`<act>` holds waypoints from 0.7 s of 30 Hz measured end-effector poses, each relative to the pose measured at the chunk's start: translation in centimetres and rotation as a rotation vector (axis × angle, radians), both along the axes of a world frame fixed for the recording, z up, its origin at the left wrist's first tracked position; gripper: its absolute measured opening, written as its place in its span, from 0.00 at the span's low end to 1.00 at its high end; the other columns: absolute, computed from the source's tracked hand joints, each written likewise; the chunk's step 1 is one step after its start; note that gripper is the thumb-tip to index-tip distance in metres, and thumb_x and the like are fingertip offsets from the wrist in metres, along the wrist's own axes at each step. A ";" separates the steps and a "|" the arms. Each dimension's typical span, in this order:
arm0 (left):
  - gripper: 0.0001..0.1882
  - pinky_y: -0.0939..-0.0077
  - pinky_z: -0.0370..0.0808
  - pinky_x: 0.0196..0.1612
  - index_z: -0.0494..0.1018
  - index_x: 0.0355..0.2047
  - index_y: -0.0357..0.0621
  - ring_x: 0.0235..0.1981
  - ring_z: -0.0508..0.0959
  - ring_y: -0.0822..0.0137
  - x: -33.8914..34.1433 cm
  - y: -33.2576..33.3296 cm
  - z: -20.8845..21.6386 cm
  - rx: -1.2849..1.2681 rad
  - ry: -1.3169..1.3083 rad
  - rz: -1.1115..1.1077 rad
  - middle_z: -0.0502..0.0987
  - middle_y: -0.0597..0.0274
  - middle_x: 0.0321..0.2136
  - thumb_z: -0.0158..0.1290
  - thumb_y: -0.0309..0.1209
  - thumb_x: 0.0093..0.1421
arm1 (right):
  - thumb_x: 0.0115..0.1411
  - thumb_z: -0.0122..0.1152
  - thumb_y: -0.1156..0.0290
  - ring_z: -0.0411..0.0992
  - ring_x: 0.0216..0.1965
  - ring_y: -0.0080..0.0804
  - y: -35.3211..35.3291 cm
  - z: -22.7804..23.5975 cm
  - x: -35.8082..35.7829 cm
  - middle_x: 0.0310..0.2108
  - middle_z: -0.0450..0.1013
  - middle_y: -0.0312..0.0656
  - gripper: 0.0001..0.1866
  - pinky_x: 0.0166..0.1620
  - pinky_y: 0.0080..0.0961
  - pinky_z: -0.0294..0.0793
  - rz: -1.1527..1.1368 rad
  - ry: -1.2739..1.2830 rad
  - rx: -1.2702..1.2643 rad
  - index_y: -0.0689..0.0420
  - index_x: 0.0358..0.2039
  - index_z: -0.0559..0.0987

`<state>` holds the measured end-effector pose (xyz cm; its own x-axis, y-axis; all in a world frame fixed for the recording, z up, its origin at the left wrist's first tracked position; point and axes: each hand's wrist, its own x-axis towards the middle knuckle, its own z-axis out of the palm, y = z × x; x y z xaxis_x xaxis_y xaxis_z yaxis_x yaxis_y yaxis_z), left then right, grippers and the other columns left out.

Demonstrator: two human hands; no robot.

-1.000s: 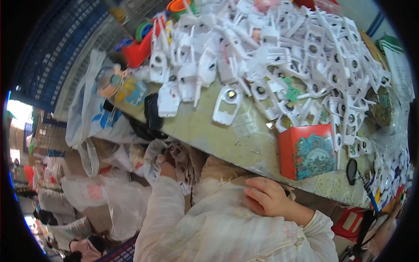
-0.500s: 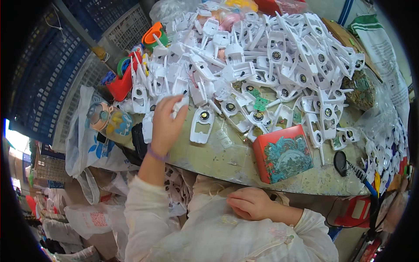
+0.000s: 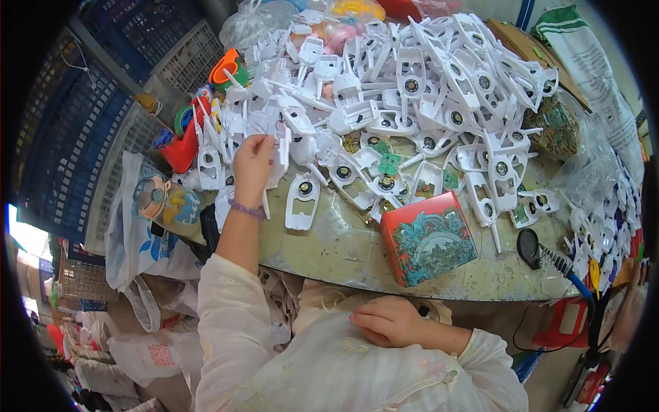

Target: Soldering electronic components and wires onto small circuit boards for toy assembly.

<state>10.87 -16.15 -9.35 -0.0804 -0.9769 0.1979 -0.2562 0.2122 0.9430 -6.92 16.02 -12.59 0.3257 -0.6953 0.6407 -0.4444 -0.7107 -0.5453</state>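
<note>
Reaching over the counter (image 3: 329,257), the left hand (image 3: 252,165) pinches a white part (image 3: 280,147) at the near edge of the heap (image 3: 425,89), fingers closed on its flat body. It looks like thin moulded plastic: light, stiff, a bit slick, with slender arms that could snap or snag on neighbouring pieces, so the broad middle seems the safest hold. The right hand (image 3: 384,319) rests in the lap below the counter edge, fingers loosely curled, holding nothing visible. Just beside the left hand lies a loose shell (image 3: 302,200); a red tin (image 3: 429,239) sits near the front edge, a black tool (image 3: 530,248) with its cable to the right, a red scoop (image 3: 182,147) to the left.
</note>
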 end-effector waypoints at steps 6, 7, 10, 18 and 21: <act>0.11 0.82 0.72 0.31 0.73 0.40 0.42 0.32 0.75 0.78 1.6 4.7 4.6 0.101 0.261 -0.014 0.78 0.67 0.35 0.52 0.36 0.63 | 0.44 0.66 0.74 0.74 0.29 0.35 -0.1 0.5 -0.3 0.36 0.74 0.40 0.20 0.30 0.28 0.75 0.008 0.004 -0.011 0.56 0.41 0.76; 0.10 0.82 0.73 0.32 0.72 0.41 0.43 0.33 0.75 0.78 1.9 5.4 4.9 0.162 0.386 -0.099 0.78 0.67 0.34 0.51 0.35 0.63 | 0.44 0.66 0.74 0.74 0.29 0.35 -0.2 1.0 -0.6 0.36 0.74 0.40 0.20 0.30 0.28 0.75 -0.001 -0.001 -0.040 0.57 0.41 0.76; 0.09 0.80 0.75 0.33 0.71 0.42 0.45 0.33 0.75 0.77 1.6 8.0 5.7 0.269 0.559 -0.207 0.77 0.67 0.33 0.49 0.35 0.65 | 0.44 0.65 0.74 0.75 0.29 0.36 -0.1 3.3 -2.4 0.35 0.75 0.40 0.19 0.29 0.28 0.74 -0.072 0.009 -0.158 0.58 0.40 0.77; 0.09 0.86 0.70 0.27 0.72 0.40 0.42 0.29 0.73 0.79 0.8 12.4 4.6 0.305 0.458 -0.340 0.78 0.66 0.33 0.51 0.33 0.64 | 0.51 0.61 0.78 0.73 0.31 0.41 -4.6 10.9 -10.4 0.30 0.75 0.44 0.06 0.34 0.32 0.72 -0.733 0.077 -0.062 0.59 0.32 0.78; 0.07 0.86 0.70 0.26 0.72 0.39 0.41 0.28 0.73 0.79 0.8 14.0 3.6 0.342 0.543 -0.359 0.79 0.61 0.35 0.52 0.30 0.63 | 0.53 0.60 0.74 0.73 0.34 0.44 -9.5 12.0 -11.9 0.30 0.75 0.44 0.05 0.38 0.35 0.72 -0.603 0.247 0.163 0.56 0.32 0.78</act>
